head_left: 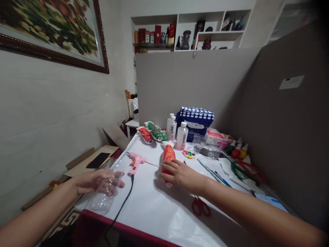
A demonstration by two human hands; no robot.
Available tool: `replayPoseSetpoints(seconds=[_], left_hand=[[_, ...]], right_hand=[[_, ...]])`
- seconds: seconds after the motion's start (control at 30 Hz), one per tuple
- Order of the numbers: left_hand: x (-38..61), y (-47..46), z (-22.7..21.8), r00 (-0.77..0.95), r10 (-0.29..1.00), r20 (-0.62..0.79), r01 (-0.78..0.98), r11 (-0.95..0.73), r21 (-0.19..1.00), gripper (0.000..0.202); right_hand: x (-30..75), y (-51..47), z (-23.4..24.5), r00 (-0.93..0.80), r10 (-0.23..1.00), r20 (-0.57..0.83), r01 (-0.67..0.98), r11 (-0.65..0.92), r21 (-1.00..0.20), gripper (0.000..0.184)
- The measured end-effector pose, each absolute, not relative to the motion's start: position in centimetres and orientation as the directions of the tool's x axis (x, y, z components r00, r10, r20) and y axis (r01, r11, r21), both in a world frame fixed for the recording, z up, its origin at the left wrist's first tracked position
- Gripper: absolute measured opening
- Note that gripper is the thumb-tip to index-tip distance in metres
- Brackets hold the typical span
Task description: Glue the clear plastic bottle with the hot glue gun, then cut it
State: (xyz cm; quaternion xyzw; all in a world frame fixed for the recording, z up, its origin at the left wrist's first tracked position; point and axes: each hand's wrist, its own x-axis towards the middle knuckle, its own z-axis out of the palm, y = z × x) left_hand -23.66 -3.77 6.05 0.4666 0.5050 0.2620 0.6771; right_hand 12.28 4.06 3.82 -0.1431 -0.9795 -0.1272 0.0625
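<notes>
Your left hand (96,181) is at the table's left edge, fingers wrapped around a clear bottle (102,202). The bottle hangs tilted, partly off the edge, and your fingers show through the plastic. Grip is closed on it.

Your right hand (181,176) is palm down on a red bottle (168,156) lying on the white table (159,209) near the middle. Your fingers bend over its near end and touch it. The thumb is hidden, so you can't tell a real grip from a resting hand. The two hands are well apart.

Between them lies a pink glue gun (136,161), nozzle pointing toward the red bottle. Its black cord (123,202) runs off the front edge. Red scissors (200,207) lie just beside your right forearm, on its near side.

Further back, three white bottles (182,136) stand upright in front of a blue dotted bag (196,120). To their left lie two more painted bottles, one green (156,132) and one red (145,134). A small palette (189,154) sits just right of the red bottle's far end. Brushes (213,173) lie slanted to the right of your right hand. Small paint bottles (238,150) stand by the right partition, with red and green wire loops (246,169) near them.
</notes>
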Motion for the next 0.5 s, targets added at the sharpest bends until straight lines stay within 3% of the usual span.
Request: replayPoseSetpoints(seconds=[0.23, 0.37, 0.5], left_hand=[[-24.7, -2.5, 4.3, 0.340, 0.809, -0.479, 0.102, 0.475, 0.874, 0.058], [-25.0, -2.0, 3.6, 0.353, 0.811, -0.466, 0.081, 0.469, 0.879, 0.067], [-24.4, -4.2, 5.9, 0.336, 0.840, -0.427, 0.115, 0.413, 0.903, 0.062]], right_hand=[[10.1, 1.8, 6.5, -0.929, 0.330, 0.170, 0.359, 0.914, 0.187, 0.054], [4.7, 2.2, 6.3, -0.946, 0.313, 0.090, 0.325, 0.919, 0.224, 0.047], [-1.2, 3.4, 4.6, -0.935, 0.354, -0.014, 0.339, 0.906, 0.254, 0.035]])
